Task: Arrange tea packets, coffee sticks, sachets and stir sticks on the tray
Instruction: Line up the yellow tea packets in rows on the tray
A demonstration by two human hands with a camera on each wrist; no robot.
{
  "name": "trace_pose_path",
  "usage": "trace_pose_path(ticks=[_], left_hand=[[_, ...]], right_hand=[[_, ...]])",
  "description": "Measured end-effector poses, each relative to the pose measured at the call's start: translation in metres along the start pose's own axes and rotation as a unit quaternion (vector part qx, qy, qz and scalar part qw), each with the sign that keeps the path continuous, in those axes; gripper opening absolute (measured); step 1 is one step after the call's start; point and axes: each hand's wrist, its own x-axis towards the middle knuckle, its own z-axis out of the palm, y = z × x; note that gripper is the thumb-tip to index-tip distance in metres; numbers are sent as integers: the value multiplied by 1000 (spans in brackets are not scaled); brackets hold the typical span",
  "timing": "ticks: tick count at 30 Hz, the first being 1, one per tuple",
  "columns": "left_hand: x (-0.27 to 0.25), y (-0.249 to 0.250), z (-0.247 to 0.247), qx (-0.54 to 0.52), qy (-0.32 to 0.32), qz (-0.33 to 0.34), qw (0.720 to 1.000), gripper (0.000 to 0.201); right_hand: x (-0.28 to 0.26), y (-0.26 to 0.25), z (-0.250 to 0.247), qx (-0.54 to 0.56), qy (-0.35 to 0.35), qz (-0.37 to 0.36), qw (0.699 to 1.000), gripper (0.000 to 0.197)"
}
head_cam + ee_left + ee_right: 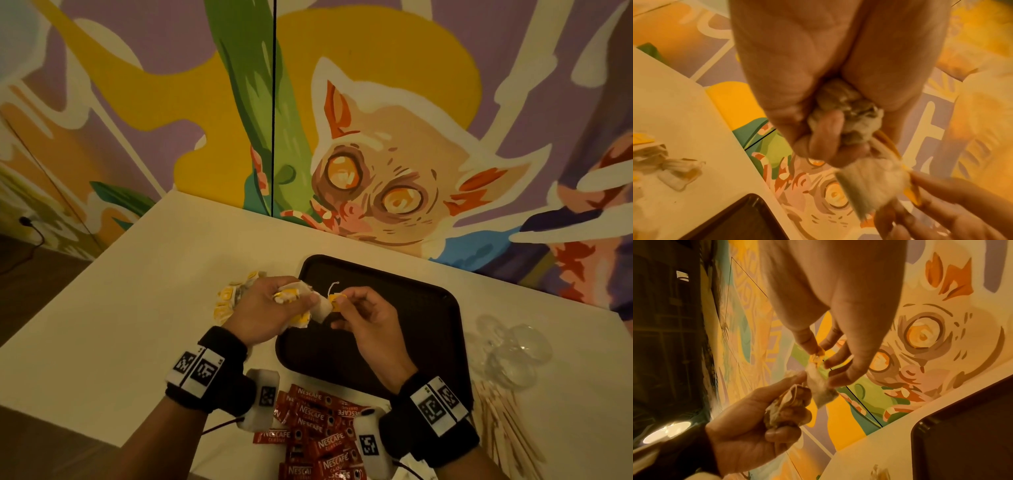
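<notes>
My left hand (274,305) grips a bunch of white tea bags (291,296) with yellow tags, held above the left edge of the dark tray (428,329). In the left wrist view the curled fingers (824,129) close round the crumpled tea bags (859,116). My right hand (356,310) pinches the yellow tag (336,303) of one tea bag (322,310) that sticks out of the bunch, its white string looping upward. The right wrist view shows that tea bag (818,382) stretched between both hands. A pile of loose tea bags (229,298) lies on the table left of the tray.
Red Nescafe coffee sticks (318,431) lie heaped near the front edge of the white table (120,325). Wooden stir sticks (503,421) fan out at the right front. Clear plastic cups (513,353) lie right of the tray. A painted wall stands behind the table.
</notes>
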Motion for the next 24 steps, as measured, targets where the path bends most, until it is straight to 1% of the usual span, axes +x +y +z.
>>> trace_pose_path(ticks=[3,7,9,12,15,18,20,22,24], left_hand=[[-1,-3,10,-10,59,9,998,11],[-4,-7,20,-21,107,11,994,11],[-3,-10,22,-7,104,19,994,7],[-4,-11,23,32,84,37,995,10],[-4,-8,22,69,99,62,991,9],[-3,-7,22,76,118,73,987,9],[-3,-5,23,89,119,80,986,8],[-3,-3,23,81,103,82,988,8],[-2,-1,24,35,80,74,993,9]], right_hand=[[2,0,0,-13,40,10,999,9],[4,-5,2,28,56,44,997,11],[7,-8,3,27,70,43,996,10],[13,-14,3,26,86,42,995,10],[15,-20,2,34,73,60,995,11],[12,-23,2,53,63,71,994,13],[11,-22,3,-14,73,34,997,13],[10,-23,3,-82,70,0,994,13],[9,-23,4,-79,52,8,995,12]])
